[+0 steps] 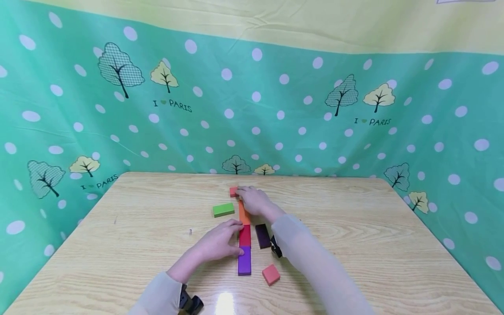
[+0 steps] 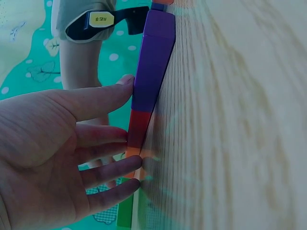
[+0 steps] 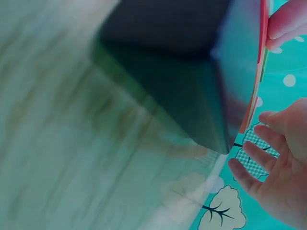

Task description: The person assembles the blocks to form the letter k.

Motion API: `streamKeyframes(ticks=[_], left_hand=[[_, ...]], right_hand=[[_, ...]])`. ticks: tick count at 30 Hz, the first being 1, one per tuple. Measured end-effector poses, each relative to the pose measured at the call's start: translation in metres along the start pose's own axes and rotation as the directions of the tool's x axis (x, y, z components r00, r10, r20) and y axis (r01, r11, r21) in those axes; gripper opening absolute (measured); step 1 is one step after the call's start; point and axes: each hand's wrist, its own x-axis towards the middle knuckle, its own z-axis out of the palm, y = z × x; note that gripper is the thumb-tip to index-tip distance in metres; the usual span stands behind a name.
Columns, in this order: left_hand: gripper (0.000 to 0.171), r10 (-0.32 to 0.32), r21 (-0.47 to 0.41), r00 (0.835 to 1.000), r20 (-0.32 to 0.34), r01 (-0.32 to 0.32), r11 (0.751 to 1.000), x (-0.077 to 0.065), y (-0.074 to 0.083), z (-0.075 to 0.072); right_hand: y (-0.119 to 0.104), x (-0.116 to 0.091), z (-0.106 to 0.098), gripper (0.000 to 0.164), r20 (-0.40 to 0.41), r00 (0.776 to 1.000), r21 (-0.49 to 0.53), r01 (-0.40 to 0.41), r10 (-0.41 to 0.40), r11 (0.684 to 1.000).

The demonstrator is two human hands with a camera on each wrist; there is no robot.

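Purple [image 1: 244,262], red [image 1: 245,235] and orange [image 1: 244,214] blocks lie end to end in a straight row. My left hand [image 1: 221,240] is at the row's left side, its thumb at the purple block and its fingers by the red one. In the left wrist view the left hand [image 2: 62,148] has relaxed, spread fingers. My right hand [image 1: 255,200] reaches to the row's far end, over the orange block's edge, fingertips at a small coral block [image 1: 233,191]. Loosely bent fingers of the right hand [image 3: 283,163] show in the right wrist view; whether they touch the coral block is hidden.
A green block [image 1: 223,209] lies left of the row. To its right are a dark purple block [image 1: 262,236], close under the right wrist, and a coral square block [image 1: 271,274] nearer the front. A patterned curtain [image 1: 252,109] hangs behind the wooden table [image 1: 157,245].
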Motion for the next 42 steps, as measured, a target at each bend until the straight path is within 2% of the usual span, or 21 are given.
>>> streamKeyframes(ticks=[8, 13, 33, 42], left_hand=[[0.065, 0.007, 0.010, 1.000, -0.004, -0.006, 1.000, 0.000, 0.000, 0.001], [0.065, 0.006, 0.006, 1.000, -0.003, -0.006, 1.000, 0.001, -0.001, 0.002], [0.067, -0.011, 0.005, 1.000, -0.002, 0.011, 1.000, -0.001, 0.001, 0.002], [0.066, -0.009, -0.009, 1.000, -0.001, 0.009, 1.000, -0.001, 0.003, 0.000]], right_hand=[[0.004, 0.004, 0.003, 0.041, 0.015, 1.000, 0.050, 0.005, -0.006, 0.999], [0.002, 0.003, 0.000, 0.040, 0.034, 0.999, 0.027, 0.005, -0.006, 1.000], [0.011, -0.001, -0.001, 0.033, -0.043, 0.997, 0.002, 0.063, -0.062, 0.998], [0.015, -0.005, -0.003, 0.033, -0.047, 0.997, 0.012, 0.058, -0.058, 0.998]])
